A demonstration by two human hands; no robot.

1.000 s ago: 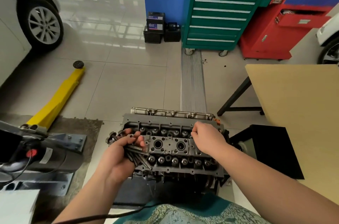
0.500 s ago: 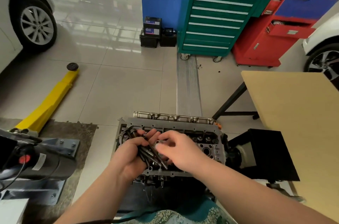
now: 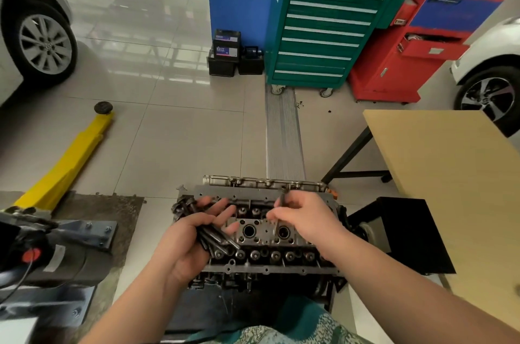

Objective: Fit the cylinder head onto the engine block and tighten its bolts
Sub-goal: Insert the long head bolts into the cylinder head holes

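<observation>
A grey cylinder head [image 3: 264, 245] with valve springs and two round plug holes lies on top of the engine block [image 3: 253, 284], low in the middle of the head view. My left hand [image 3: 185, 242] hovers over its left end, closed around a bundle of dark head bolts [image 3: 209, 234]. My right hand [image 3: 306, 219] is over the right half of the head and pinches a single bolt [image 3: 282, 197] that points upward, tilted slightly. The block's lower part is hidden by my arms and clothing.
A tan table [image 3: 450, 189] stands to the right, a black box [image 3: 405, 234] below it. A yellow lift arm [image 3: 67, 163] and dark machine [image 3: 42, 253] lie left. Green tool cabinet [image 3: 323, 31], red cabinet [image 3: 422, 42], batteries [image 3: 228, 53] and two cars' wheels sit farther back.
My right hand went from the head to the bundle in my left hand, took one bolt out, and has moved right with it over the head.
</observation>
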